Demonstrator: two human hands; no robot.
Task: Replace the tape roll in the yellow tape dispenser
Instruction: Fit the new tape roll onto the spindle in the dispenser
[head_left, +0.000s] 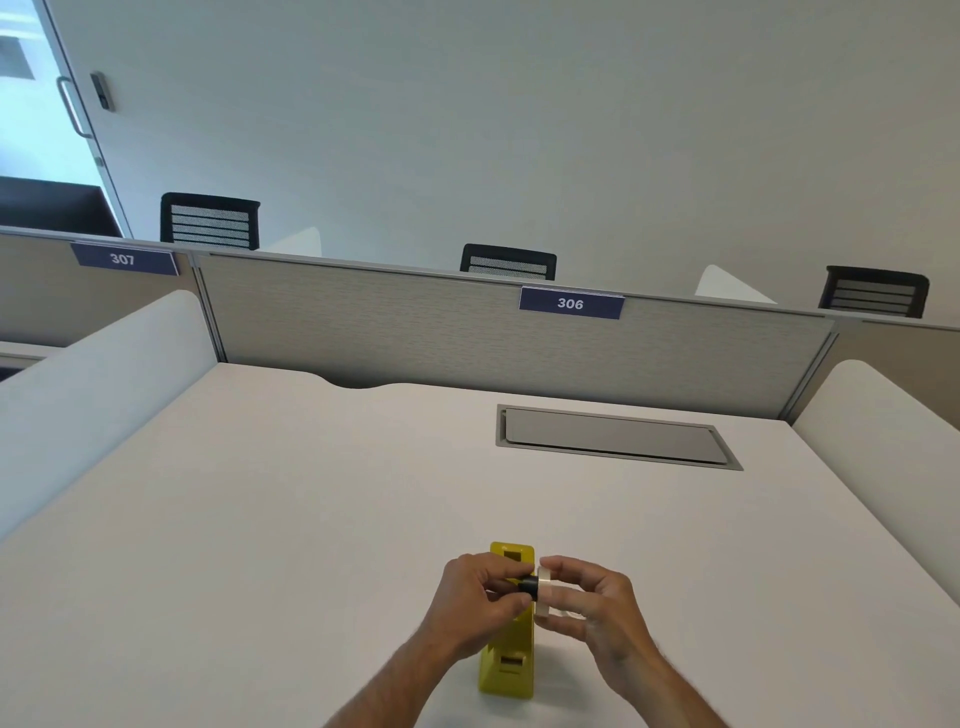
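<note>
The yellow tape dispenser (508, 670) stands on the white desk (291, 499) near its front edge, lengthwise away from me, partly hidden by my hands. Above it my left hand (475, 597) pinches a black spool core (529, 586) between thumb and fingers. My right hand (592, 608) holds a pale, translucent tape roll (544, 592) on edge, right against the core's end. Whether the core sits inside the roll is hidden by my fingers.
A grey cable hatch (613, 436) is set into the desk at the back right. A grey partition (415, 322) with a "306" label closes the back; white side dividers (104, 384) flank the desk. Black chairs show beyond.
</note>
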